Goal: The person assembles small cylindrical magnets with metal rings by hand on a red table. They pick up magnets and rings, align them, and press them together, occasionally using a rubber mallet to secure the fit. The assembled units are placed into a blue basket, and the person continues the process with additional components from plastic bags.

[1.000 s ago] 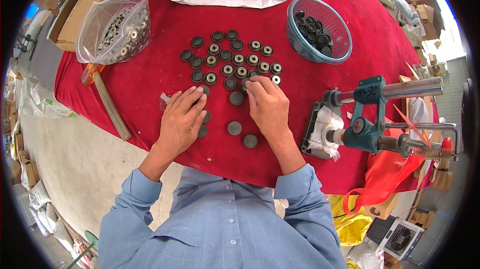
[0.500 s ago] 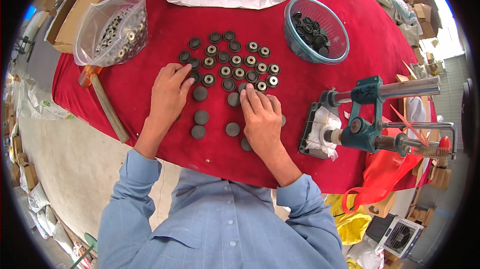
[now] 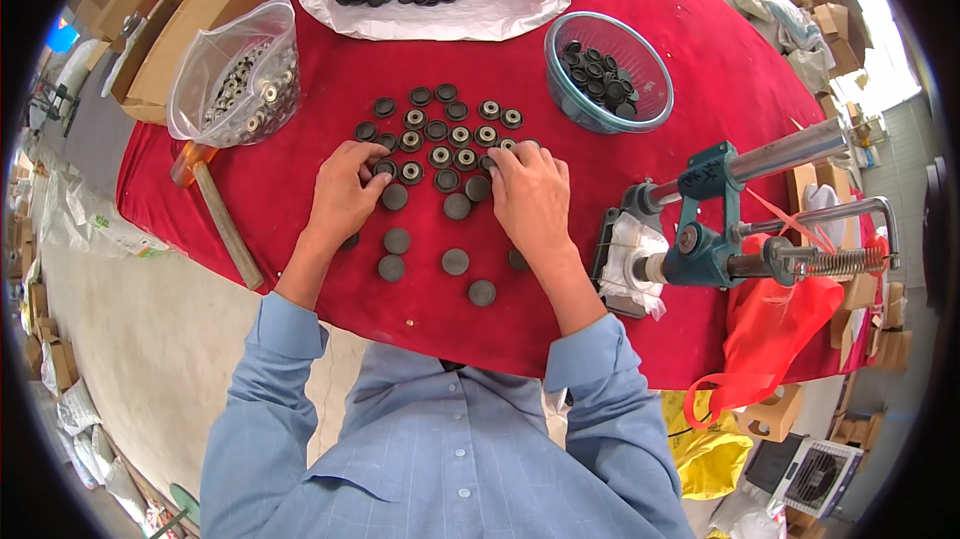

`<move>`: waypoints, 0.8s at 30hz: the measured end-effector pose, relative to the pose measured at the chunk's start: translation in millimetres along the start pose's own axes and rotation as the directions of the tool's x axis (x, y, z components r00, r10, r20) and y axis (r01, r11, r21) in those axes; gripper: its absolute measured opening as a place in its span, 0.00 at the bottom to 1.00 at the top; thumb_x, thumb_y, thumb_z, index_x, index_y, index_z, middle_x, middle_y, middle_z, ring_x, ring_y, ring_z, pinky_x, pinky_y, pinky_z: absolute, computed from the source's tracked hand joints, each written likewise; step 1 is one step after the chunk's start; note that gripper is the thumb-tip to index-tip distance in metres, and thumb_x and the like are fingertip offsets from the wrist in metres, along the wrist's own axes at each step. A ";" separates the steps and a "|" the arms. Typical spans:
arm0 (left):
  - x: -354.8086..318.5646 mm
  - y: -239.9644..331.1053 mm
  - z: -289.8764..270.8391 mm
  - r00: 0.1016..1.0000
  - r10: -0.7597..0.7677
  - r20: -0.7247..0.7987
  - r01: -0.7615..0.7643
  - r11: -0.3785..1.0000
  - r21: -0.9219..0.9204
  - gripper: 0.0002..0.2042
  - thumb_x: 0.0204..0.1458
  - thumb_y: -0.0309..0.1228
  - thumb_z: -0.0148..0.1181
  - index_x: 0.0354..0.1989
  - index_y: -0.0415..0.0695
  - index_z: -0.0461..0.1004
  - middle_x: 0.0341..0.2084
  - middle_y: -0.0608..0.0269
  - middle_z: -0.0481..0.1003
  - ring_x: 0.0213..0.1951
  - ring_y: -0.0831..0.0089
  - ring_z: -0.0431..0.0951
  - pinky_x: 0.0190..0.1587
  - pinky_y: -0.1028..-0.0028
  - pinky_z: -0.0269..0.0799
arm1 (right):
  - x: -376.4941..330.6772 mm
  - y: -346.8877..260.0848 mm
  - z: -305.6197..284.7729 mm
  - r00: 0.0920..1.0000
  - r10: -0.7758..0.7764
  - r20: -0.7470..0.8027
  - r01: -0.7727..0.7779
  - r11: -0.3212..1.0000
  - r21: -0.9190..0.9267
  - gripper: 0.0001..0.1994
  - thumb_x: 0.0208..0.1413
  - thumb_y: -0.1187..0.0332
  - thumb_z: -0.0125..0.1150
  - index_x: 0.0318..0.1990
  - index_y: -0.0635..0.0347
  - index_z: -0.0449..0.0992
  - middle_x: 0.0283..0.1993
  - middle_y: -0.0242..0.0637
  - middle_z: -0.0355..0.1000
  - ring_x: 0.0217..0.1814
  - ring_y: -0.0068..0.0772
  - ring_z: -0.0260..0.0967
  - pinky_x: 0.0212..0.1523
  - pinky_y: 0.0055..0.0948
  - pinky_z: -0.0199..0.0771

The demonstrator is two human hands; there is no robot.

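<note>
Rows of small black round caps lie on the red cloth, many holding a silver ring-shaped metal piece [image 3: 440, 157]. Several others show a plain dark face, such as the cap [image 3: 457, 206] nearer to me. My left hand [image 3: 343, 195] pinches a black cap [image 3: 383, 168] at the left edge of the group, thumb and forefinger around it. At the right side, my right hand [image 3: 532, 195] has its fingertips closed on another cap [image 3: 487, 163], partly covered by the fingers. That hand also hides part of the caps behind it.
A clear tub [image 3: 180, 119] of metal pieces and a hammer [image 3: 228, 224] are at left. At the back lies a white sack [image 3: 430, 27] of black caps; a clear bowl [image 3: 655, 89] holds more. A green hand press [image 3: 700, 224] stands at right by a red bag [image 3: 775, 339].
My right hand has moved away from me, from the plain-faced caps to the caps farther back. My left hand stays at the group's left edge. The whole view has shifted slightly.
</note>
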State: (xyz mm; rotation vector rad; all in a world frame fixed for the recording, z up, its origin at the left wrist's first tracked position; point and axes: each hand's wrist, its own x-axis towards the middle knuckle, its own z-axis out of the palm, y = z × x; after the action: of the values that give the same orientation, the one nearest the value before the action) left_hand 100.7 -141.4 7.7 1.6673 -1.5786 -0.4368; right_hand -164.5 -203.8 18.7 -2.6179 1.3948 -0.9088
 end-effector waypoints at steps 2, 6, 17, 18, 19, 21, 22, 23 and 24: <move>0.4 -2.5 -1.6 0.999 -0.050 -0.007 0.049 0.995 -0.091 0.13 0.49 0.18 0.73 0.44 0.39 0.84 0.36 0.64 0.78 0.32 0.76 0.76 0.37 0.75 0.75 | 7.1 5.2 8.9 0.998 -0.024 0.055 0.027 0.998 -0.049 0.11 0.58 0.65 0.71 0.47 0.53 0.84 0.45 0.36 0.74 0.52 0.41 0.73 0.53 0.46 0.69; 2.0 0.5 -3.6 0.997 -0.078 0.030 0.081 0.984 -0.159 0.15 0.48 0.19 0.74 0.46 0.41 0.86 0.33 0.68 0.76 0.32 0.79 0.75 0.36 0.76 0.73 | 9.8 6.8 15.7 0.991 0.002 0.132 0.006 0.998 -0.057 0.12 0.56 0.66 0.73 0.48 0.53 0.83 0.44 0.36 0.73 0.52 0.42 0.73 0.54 0.46 0.69; 1.3 18.7 15.1 0.976 0.219 0.014 -0.218 0.960 0.173 0.17 0.54 0.21 0.71 0.53 0.45 0.85 0.39 0.57 0.77 0.35 0.60 0.81 0.38 0.62 0.78 | 11.4 16.4 -20.0 0.973 0.221 0.061 -0.228 0.913 0.339 0.10 0.57 0.72 0.72 0.46 0.58 0.82 0.41 0.43 0.77 0.38 0.48 0.80 0.40 0.44 0.80; -0.5 17.5 15.4 0.972 0.234 0.028 -0.235 0.953 0.189 0.17 0.54 0.21 0.71 0.53 0.44 0.85 0.40 0.56 0.77 0.37 0.59 0.82 0.39 0.62 0.78 | 8.3 19.9 -20.7 0.973 0.228 0.023 -0.223 0.920 0.322 0.10 0.56 0.72 0.72 0.45 0.60 0.83 0.41 0.42 0.77 0.37 0.46 0.80 0.40 0.42 0.80; -2.2 16.3 16.1 0.967 0.250 0.042 -0.253 0.946 0.204 0.16 0.54 0.21 0.70 0.53 0.44 0.85 0.41 0.55 0.77 0.38 0.59 0.83 0.40 0.62 0.79 | 5.5 21.7 -23.3 0.971 0.237 0.017 -0.229 0.917 0.328 0.09 0.56 0.73 0.72 0.45 0.60 0.83 0.41 0.42 0.77 0.37 0.46 0.80 0.39 0.42 0.80; -5.3 16.1 17.5 0.963 0.264 0.060 -0.270 0.937 0.220 0.15 0.55 0.21 0.70 0.52 0.42 0.84 0.43 0.54 0.77 0.41 0.58 0.84 0.41 0.61 0.80 | -0.5 22.5 -27.7 0.967 0.253 0.005 -0.240 0.909 0.340 0.09 0.56 0.74 0.72 0.45 0.60 0.83 0.41 0.42 0.76 0.36 0.45 0.79 0.38 0.41 0.80; -5.9 18.7 17.9 0.963 0.263 0.064 -0.271 0.937 0.220 0.15 0.56 0.20 0.69 0.52 0.42 0.84 0.43 0.54 0.78 0.42 0.57 0.84 0.42 0.61 0.81 | -2.7 22.5 -28.8 0.970 0.245 0.001 -0.230 0.910 0.345 0.09 0.56 0.74 0.72 0.44 0.60 0.83 0.41 0.42 0.76 0.36 0.45 0.80 0.38 0.41 0.80; -6.8 21.4 18.2 0.962 0.263 0.068 -0.271 0.937 0.221 0.14 0.56 0.20 0.69 0.51 0.41 0.84 0.43 0.53 0.78 0.43 0.56 0.84 0.42 0.60 0.81 | -4.8 22.0 -29.1 0.972 0.236 -0.003 -0.221 0.911 0.350 0.09 0.56 0.74 0.72 0.44 0.60 0.83 0.41 0.41 0.76 0.36 0.45 0.80 0.38 0.40 0.80; -8.0 24.3 18.1 0.960 0.274 0.063 -0.281 0.931 0.231 0.14 0.56 0.21 0.69 0.51 0.41 0.84 0.44 0.52 0.78 0.43 0.56 0.84 0.43 0.60 0.81 | -6.9 21.4 -29.2 0.974 0.228 -0.007 -0.211 0.911 0.354 0.09 0.56 0.75 0.72 0.44 0.59 0.83 0.42 0.41 0.76 0.36 0.45 0.80 0.38 0.40 0.81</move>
State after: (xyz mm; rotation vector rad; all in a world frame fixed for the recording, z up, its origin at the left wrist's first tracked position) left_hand 69.9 -137.3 11.8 1.5807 -1.9173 -0.1287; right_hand -198.4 -204.5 33.2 -2.1439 1.3532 -1.0792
